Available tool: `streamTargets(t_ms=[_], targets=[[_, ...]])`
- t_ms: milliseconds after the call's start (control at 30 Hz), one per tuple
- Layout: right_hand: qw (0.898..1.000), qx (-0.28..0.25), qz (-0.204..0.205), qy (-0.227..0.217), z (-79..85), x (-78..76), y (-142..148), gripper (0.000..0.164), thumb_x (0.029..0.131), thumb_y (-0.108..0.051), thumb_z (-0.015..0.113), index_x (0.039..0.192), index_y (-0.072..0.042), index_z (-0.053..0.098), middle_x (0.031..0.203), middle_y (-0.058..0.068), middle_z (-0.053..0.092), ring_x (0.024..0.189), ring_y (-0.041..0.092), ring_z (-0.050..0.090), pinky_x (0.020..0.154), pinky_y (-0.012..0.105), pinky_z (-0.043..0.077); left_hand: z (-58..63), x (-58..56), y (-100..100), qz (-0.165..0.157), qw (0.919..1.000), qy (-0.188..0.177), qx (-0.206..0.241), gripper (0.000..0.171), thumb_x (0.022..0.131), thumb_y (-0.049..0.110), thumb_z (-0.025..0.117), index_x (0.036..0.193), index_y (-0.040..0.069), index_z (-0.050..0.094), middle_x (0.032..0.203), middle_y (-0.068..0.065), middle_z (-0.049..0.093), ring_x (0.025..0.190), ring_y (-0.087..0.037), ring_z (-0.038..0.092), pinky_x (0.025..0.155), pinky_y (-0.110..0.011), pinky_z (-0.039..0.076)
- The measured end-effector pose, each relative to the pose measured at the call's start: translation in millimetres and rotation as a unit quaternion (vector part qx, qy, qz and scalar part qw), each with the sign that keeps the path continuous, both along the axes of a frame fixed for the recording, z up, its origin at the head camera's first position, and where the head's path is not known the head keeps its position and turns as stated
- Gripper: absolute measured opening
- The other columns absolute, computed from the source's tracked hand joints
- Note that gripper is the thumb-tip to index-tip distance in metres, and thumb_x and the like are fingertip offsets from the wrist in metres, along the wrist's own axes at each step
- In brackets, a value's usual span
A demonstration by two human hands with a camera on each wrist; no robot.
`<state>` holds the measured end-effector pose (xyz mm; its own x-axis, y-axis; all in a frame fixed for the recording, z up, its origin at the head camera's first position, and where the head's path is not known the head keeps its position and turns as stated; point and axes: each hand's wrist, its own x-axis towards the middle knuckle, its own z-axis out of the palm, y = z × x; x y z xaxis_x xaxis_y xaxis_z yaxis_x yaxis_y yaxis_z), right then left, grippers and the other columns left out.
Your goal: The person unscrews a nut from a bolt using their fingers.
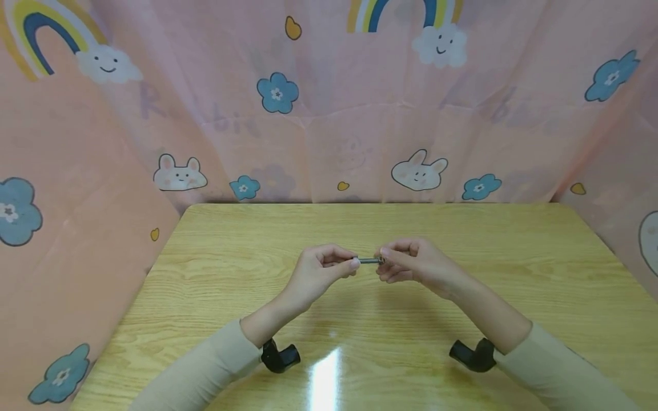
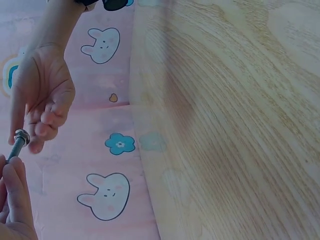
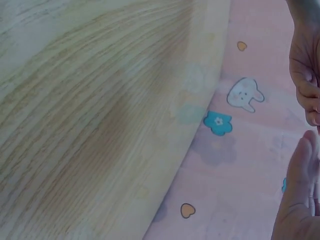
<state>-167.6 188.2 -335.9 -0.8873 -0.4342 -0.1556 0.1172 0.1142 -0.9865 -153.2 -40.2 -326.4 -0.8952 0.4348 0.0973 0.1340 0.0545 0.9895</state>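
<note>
A threaded metal bolt (image 1: 369,261) is held level between the two hands, above the wooden table. My left hand (image 1: 321,271) pinches its left end between thumb and fingers, hiding that end. At the right end sits a hex nut (image 2: 22,135), seen best in the left wrist view, with bare thread below it. My right hand (image 1: 411,262) has thumb and fingertips at the nut, one on each side, while its other fingers curl loosely. In the right wrist view, both hands show at the right edge and the bolt is hidden.
The wood-grain table (image 1: 231,228) spreads beneath both hands. Pink cloth (image 1: 329,142) printed with rabbits, flowers and rainbows rises behind it and at both sides. Black camera mounts (image 1: 280,357) are on both wrists, low over the tabletop. A bright reflection lies near the front.
</note>
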Motion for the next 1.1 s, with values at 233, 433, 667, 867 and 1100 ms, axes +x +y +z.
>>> streamTargets(t_ms=[233, 433, 667, 867, 1100], targets=[[1.000, -0.002, -0.005, 0.018, -1.5, 1.3, 2.7, 0.023, 0.087, -0.010, 0.067, 0.105, 0.002, 0.061, 0.092, 0.006, 0.067, 0.086, 0.017, 0.065, 0.083, 0.031, 0.052, 0.1, 0.9, -0.1, -0.001, 1.0000, -0.001, 0.004, 0.020, 0.090, 0.004, 0.062, 0.104, -0.009, 0.064, 0.098, -0.023, 0.066, 0.093, -0.040, 0.063, 0.080, -0.031, 0.053], [1.000, -0.013, -0.004, 0.001, -1.1, 0.4, 0.3, 0.028, 0.093, -0.017, 0.059, 0.109, 0.006, 0.058, 0.090, 0.008, 0.066, 0.082, 0.018, 0.066, 0.080, 0.032, 0.053, 0.9, 0.6, 0.4, 0.005, 1.0000, -0.001, 0.005, 0.019, 0.089, 0.004, 0.062, 0.103, -0.009, 0.064, 0.097, -0.019, 0.067, 0.093, -0.039, 0.063, 0.080, -0.032, 0.053], [1.000, -0.013, -0.001, 0.014, -0.8, 0.5, 1.0, 0.026, 0.089, -0.009, 0.063, 0.109, 0.006, 0.058, 0.092, 0.006, 0.067, 0.087, 0.018, 0.065, 0.083, 0.031, 0.052, 0.9, 0.5, -0.6, 0.006, 1.0000, 0.003, 0.001, 0.020, 0.089, 0.004, 0.062, 0.104, -0.009, 0.064, 0.097, -0.019, 0.067, 0.092, -0.037, 0.064, 0.080, -0.032, 0.053], [1.000, -0.028, -0.006, -0.007, -0.2, 0.6, -0.2, 0.027, 0.093, -0.016, 0.059, 0.110, 0.005, 0.058, 0.091, 0.007, 0.067, 0.082, 0.018, 0.066, 0.080, 0.032, 0.053, -0.5, -0.1, 0.3, 0.008, 0.9999, -0.002, 0.007, 0.020, 0.089, 0.004, 0.062, 0.103, -0.010, 0.063, 0.097, -0.019, 0.067, 0.093, -0.039, 0.063, 0.080, -0.031, 0.053], [0.999, -0.032, -0.008, 0.017, -3.7, -0.6, 2.2, 0.017, 0.090, -0.009, 0.062, 0.105, -0.002, 0.062, 0.095, 0.010, 0.066, 0.087, 0.017, 0.066, 0.083, 0.032, 0.052, -4.9, -2.4, 1.2, 0.009, 0.9999, -0.002, 0.013, 0.019, 0.089, 0.004, 0.062, 0.102, -0.009, 0.064, 0.097, -0.019, 0.067, 0.093, -0.040, 0.063, 0.080, -0.032, 0.053]])
